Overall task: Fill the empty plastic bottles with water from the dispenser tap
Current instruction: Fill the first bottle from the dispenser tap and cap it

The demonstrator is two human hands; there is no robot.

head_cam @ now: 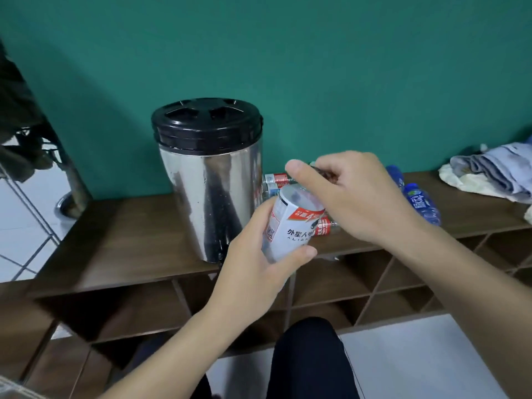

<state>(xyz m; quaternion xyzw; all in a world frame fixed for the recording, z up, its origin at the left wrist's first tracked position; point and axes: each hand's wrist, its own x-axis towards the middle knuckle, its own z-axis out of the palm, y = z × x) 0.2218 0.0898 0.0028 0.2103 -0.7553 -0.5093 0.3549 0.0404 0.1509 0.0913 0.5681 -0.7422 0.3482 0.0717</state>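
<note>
Head view: the left hand (260,254) grips a white-labelled bottle (290,223), tilted, in front of the shelf top (121,243). The right hand (345,194) curls over its top, pinching something dark. Just left stands the steel dispenser (210,180) with a black lid (207,122). Blue bottles (420,203) lie to the right, near crumpled cloths (489,174).

The dispenser (211,180) stands on the shelf top (121,240) against the wall (288,53), left of centre. Just to its right, in front of bottles lying on the shelf (276,180), the left hand (259,272) holds a bottle (290,223) with the right hand (345,194) over its top. Further right lie two more bottles (420,201), and beyond them a heap of cloth (489,174) at the far end.
</note>
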